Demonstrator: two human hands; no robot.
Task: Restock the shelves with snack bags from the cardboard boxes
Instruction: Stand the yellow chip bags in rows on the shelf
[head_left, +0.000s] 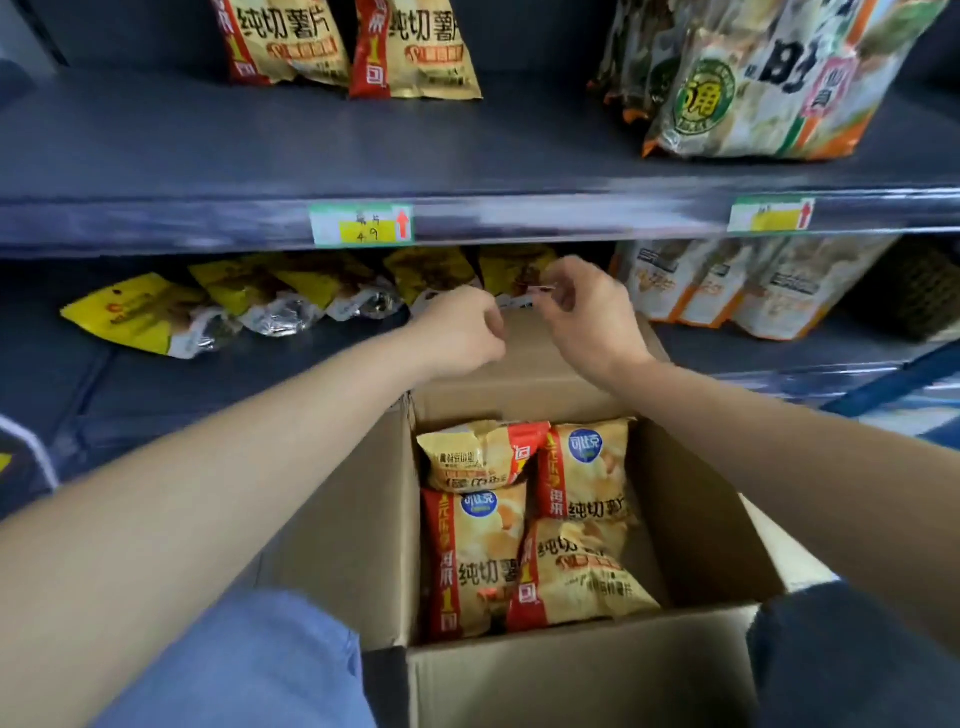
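The right hand (584, 317) pinches a shelf bag (511, 270), grip of the left hand (460, 330) unclear; the chip bags (524, 525) look light, puffy, crushable: lift by seams.

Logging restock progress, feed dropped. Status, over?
Right hand pinching a yellow bag edge on lower shelf; left hand curled beside it, grip unclear. Four chip bags visible in box. Nothing blocking.
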